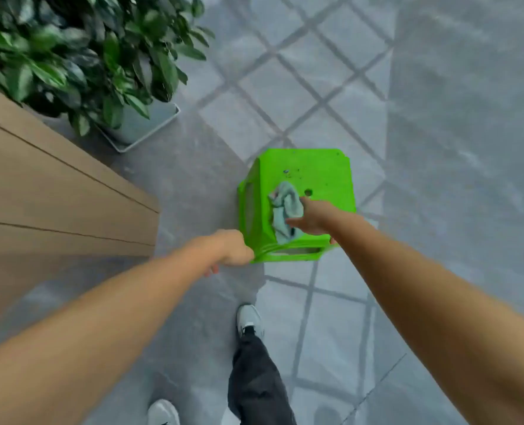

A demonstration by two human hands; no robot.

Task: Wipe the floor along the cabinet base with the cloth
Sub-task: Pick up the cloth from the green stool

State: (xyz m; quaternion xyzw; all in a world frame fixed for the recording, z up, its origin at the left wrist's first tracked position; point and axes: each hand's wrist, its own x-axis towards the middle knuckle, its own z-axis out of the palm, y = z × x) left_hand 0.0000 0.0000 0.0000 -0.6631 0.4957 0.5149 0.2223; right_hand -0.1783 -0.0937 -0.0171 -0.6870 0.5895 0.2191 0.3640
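Wiping has not begun: the cloth (285, 211) lies on the green stool (311, 179), pinned under the right hand (314, 217) gripping its edge, left hand (231, 248) clutching the near corner, so next the cloth must reach the floor (174, 191) by the cabinet (55, 191).

Even daylight, soft blur throughout, perhaps motion, wide-angle bending at edges
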